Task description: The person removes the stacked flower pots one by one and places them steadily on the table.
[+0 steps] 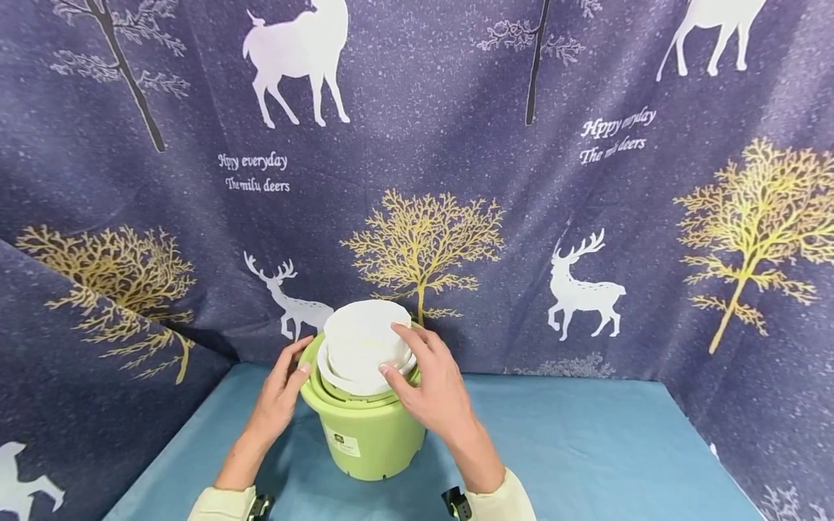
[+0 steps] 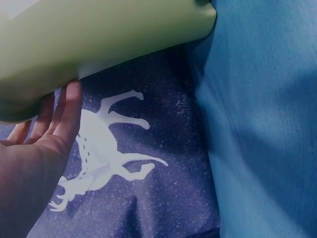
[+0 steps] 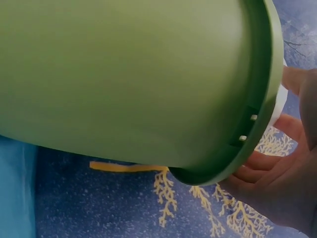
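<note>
A light green plastic flower pot (image 1: 371, 441) stands upright on the table, with a paper label (image 1: 343, 441) on its front. Another green rim shows inside it, and above that a wider white rim (image 1: 355, 387) with a white pot (image 1: 365, 336) on top. My left hand (image 1: 279, 394) holds the green pot's left rim, thumb on top; in the left wrist view its fingers lie against the pot's outer side. My right hand (image 1: 433, 380) holds the white pot at its right side with thumb and index finger. Its other fingers are beside the green rim in the right wrist view.
Blue cloth (image 1: 573, 441) covers the table. Close behind the pot hangs a dark blue curtain (image 1: 456, 145) printed with white deer and golden trees; it also runs along both sides. A dark strap (image 1: 457, 503) circles each wrist.
</note>
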Tool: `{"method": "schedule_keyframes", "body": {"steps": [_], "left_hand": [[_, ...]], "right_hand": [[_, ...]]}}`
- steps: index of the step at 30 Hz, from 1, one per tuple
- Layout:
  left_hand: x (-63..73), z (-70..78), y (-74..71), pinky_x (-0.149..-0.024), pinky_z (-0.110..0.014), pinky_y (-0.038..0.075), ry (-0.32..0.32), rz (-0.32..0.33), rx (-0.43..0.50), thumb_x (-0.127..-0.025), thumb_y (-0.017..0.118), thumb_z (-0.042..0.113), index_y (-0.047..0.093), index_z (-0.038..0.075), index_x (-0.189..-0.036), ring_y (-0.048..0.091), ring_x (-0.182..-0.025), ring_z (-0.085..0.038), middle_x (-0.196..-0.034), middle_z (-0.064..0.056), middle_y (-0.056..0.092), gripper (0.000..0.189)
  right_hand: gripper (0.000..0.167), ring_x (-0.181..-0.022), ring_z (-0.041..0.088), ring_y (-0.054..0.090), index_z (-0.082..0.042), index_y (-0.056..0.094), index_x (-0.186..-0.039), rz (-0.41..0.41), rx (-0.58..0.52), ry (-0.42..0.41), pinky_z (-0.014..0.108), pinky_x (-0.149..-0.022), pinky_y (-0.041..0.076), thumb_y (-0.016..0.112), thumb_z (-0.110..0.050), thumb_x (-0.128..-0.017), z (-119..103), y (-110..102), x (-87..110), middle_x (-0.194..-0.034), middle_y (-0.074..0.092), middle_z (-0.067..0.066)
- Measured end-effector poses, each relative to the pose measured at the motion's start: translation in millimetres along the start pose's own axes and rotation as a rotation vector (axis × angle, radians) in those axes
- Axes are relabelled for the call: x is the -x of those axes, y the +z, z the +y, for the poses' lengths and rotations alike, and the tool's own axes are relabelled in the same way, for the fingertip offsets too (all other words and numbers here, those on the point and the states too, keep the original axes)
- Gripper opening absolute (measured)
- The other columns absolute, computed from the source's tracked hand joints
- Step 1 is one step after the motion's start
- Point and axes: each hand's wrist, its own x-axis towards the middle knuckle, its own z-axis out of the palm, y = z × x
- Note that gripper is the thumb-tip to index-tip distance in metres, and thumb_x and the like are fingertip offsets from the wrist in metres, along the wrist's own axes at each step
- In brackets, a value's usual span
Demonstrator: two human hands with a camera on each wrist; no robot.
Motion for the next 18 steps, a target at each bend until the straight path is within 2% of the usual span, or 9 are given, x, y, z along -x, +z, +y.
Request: {"method": "schedule_keyframes", "body": {"steps": [8,18], "left_hand": [[1.0,0.5,0.1,-0.088,-0.015,0.048,-0.015,-0.002,-0.018,-0.114,0.046,0.01,0.043,0.002,-0.159,0.062,-0.108,-0.003,-0.131,-0.017,0.061,0.046],[0.7,0.8,-0.6,-0.089,-0.014,0.048,-0.007,-0.005,-0.006,-0.114,0.045,0.009,0.042,0.0,-0.159,0.061,-0.11,-0.003,-0.131,-0.018,0.061,0.046]], "right_hand": [[0.054,-0.131,0.034,0.059,-0.023,0.06,-0.149,0.021,0.031,0.019,0.056,-0.105,0.051,0.076,-0.036,-0.099,0.0,7.0,-0.1,-0.142,0.062,0.011],[0.046,-0.126,0.032,0.062,-0.021,0.064,-0.135,0.072,0.02,0.021,0.053,-0.103,0.051,0.08,-0.037,-0.095,1.5,13.3,0.1,-0.139,0.065,0.007]]}}
